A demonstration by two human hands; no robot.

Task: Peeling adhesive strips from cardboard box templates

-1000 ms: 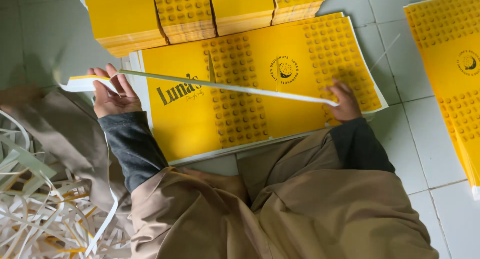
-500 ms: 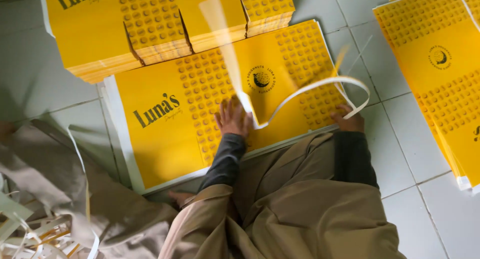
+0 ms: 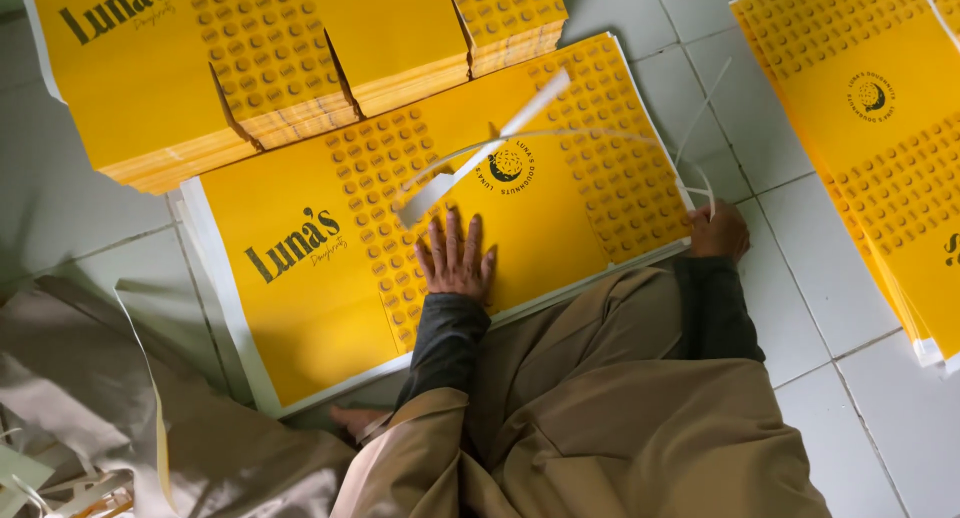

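A: Where are the hands?

B: The left hand [image 3: 456, 258] lies flat, fingers spread, pressing on the yellow printed sheet [image 3: 300, 308] near its middle. The right hand [image 3: 718, 230] is closed on a white paper strip [image 3: 470, 168] at the sheet's right edge; the strip arcs back over the sheet, loose.

A: Room around it?

B: The sheet's near edge meets the person's knees. Its far edge sits under a stack of folded yellow sheets [image 3: 250, 68]. Bare grey floor tiles [image 3: 790, 318] lie to the right.

A: Counts?

B: One more yellow pile [image 3: 870, 138] at right, well apart. White offcuts [image 3: 60, 478] heap at lower left.
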